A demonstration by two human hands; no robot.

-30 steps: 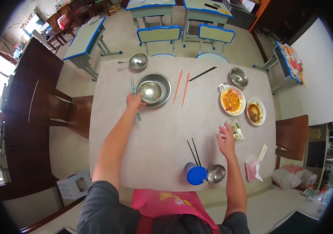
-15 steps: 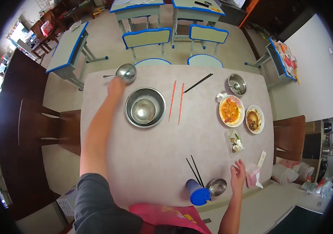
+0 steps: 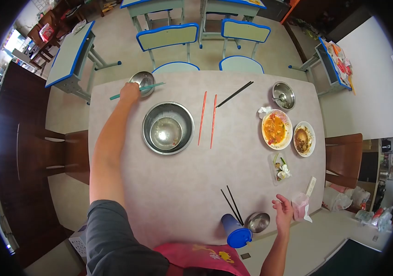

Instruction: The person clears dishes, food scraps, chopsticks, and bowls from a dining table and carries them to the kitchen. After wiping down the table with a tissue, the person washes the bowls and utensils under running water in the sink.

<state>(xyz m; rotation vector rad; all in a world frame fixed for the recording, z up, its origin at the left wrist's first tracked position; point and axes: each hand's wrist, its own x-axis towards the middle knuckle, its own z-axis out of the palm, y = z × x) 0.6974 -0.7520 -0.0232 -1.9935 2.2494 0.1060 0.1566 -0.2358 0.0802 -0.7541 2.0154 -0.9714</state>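
My left hand [image 3: 129,93] is closed round green chopsticks [image 3: 153,86] at the near-left edge of a steel bowl [image 3: 144,80]. The chopsticks lie across that bowl's near side; the spoon seen there before is hidden. Below stands a large steel basin [image 3: 185,142] with a smaller metal bowl [image 3: 165,132] inside. My right hand [image 3: 283,210] hovers with its fingers apart, holding nothing, left of a pink tissue pack [image 3: 299,205] and below a clear tray [image 3: 275,174] of scraps.
Red chopsticks [image 3: 213,122] and black chopsticks [image 3: 235,94] lie mid-table. Two dishes with food remains [image 3: 277,129] [image 3: 304,139] and a steel bowl [image 3: 283,95] are at right. Near the front edge are a blue-lidded cup [image 3: 238,233], a small bowl [image 3: 258,222] and more black chopsticks [image 3: 232,204].
My left hand has moved from the basin's left side up to the far-left bowl, carrying the green chopsticks. My right hand has come down from beside the scrap tray toward the tissue pack.
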